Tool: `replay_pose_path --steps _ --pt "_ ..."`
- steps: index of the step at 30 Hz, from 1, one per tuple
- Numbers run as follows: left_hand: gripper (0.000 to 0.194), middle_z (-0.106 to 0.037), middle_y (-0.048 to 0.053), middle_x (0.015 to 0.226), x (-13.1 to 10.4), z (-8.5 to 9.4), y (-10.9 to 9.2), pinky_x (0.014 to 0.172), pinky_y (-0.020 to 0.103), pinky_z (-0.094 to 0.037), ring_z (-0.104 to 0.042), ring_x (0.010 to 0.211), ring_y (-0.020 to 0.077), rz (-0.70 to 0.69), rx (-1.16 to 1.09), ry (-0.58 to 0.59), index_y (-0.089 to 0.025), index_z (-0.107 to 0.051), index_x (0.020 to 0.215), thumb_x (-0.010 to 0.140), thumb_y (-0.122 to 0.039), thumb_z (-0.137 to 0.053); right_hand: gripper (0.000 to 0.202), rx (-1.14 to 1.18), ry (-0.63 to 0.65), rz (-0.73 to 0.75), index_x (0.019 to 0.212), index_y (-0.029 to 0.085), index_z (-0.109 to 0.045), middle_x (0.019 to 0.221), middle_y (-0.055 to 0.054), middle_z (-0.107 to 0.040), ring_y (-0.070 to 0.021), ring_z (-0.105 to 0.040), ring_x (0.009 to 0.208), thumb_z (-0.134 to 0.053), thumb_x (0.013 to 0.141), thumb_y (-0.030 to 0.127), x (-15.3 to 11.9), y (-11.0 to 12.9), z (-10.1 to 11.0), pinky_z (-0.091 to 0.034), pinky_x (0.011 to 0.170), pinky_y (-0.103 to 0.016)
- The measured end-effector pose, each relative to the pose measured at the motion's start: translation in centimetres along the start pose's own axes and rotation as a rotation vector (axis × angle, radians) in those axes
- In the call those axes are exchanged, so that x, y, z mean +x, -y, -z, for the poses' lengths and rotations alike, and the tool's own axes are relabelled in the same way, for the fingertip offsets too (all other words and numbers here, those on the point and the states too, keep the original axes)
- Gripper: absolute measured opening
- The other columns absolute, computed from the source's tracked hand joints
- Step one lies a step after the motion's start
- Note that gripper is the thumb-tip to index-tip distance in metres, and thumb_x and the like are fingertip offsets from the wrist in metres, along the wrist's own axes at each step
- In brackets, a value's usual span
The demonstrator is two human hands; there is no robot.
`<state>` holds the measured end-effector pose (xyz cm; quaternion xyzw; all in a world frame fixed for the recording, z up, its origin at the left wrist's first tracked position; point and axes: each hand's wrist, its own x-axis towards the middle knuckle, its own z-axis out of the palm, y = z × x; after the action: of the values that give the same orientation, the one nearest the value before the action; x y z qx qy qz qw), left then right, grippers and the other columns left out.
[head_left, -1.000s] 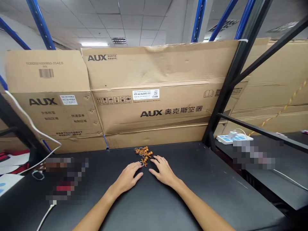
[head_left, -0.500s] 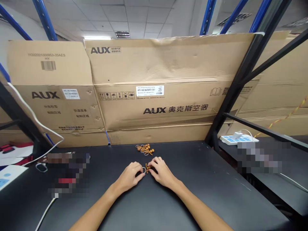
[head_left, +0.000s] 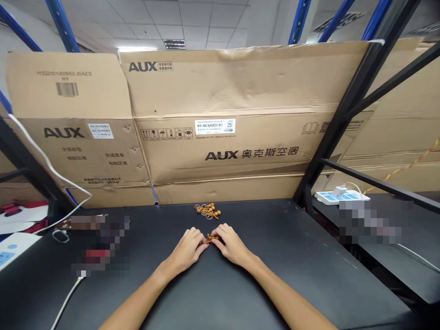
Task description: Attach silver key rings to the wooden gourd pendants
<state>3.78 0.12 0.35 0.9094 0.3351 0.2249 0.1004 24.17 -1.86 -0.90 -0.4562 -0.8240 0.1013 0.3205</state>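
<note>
Near the middle of the black table, my left hand (head_left: 188, 247) is pinched on the left end of a small brown beaded keychain (head_left: 212, 238), where its metal ring was visible earlier; the fingers now mostly cover the ring. My right hand (head_left: 231, 244) is closed on the beaded part from the right, thumb below and fingers above. Farther back lies a small pile of similar brown beaded keychains (head_left: 208, 211) with silvery rings, touched by neither hand.
Cardboard panels (head_left: 223, 160) stand along the back of the black table (head_left: 213, 298). A white cable (head_left: 65, 300), glasses (head_left: 61, 236) and blurred items lie at the left. Black rack posts (head_left: 338, 119) rise at the right, with a white power strip (head_left: 330, 198) beyond.
The beaded piece has turned from roughly upright to more sideways between my hands. My left fingers have closed over its ring. The view has shifted slightly.
</note>
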Motion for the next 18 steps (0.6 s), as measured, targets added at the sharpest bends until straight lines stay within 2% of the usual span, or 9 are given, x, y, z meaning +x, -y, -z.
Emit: replay_pose_path --steps 4,10,15,18 --pt "0.016 -0.056 0.004 0.09 -0.09 0.28 -0.24 0.078 0.035 -0.042 -0.049 0.085 0.02 -0.03 -0.017 -0.011 -0.02 -0.055 0.084 0.094 -0.022 -0.043 0.006 -0.009 -0.029 -0.056 0.091 0.022 -0.058 0.091 -0.005 -0.062 -0.0209 -0.053 0.088 -0.052 0.092 0.023 0.03 -0.2 0.02 -0.042 0.078 -0.034" --pt "0.019 -0.054 0.005 0.102 -0.22 0.23 0.11 0.084 0.037 -0.043 -0.05 0.094 0.0215 -0.009 -0.049 -0.063 -0.019 -0.054 0.073 0.088 -0.03 -0.056 0.005 0.045 -0.003 0.014 0.094 0.022 -0.057 0.09 -0.003 -0.063 -0.0183 -0.054 0.086 -0.052 0.092 0.023 -0.08 0.39 0.17 -0.041 0.078 -0.032" --pt "0.019 -0.054 0.006 0.105 -0.16 0.43 -0.09 0.087 0.036 -0.042 -0.049 0.096 0.0201 -0.046 -0.062 -0.027 -0.02 -0.058 0.085 0.095 -0.022 -0.041 0.007 -0.004 -0.024 -0.059 0.092 0.021 -0.058 0.09 -0.004 -0.063 -0.0196 -0.054 0.087 -0.051 0.092 0.024 0.07 0.14 0.23 -0.041 0.077 -0.033" --pt "0.018 -0.054 0.005 0.107 -0.18 0.61 -0.36 0.089 0.037 -0.043 -0.05 0.098 0.0204 -0.04 -0.081 -0.009 -0.02 -0.059 0.081 0.093 -0.027 -0.047 0.007 -0.009 -0.03 -0.081 0.091 0.021 -0.058 0.09 -0.004 -0.063 -0.0202 -0.054 0.088 -0.052 0.092 0.024 0.05 0.08 0.41 -0.04 0.077 -0.033"
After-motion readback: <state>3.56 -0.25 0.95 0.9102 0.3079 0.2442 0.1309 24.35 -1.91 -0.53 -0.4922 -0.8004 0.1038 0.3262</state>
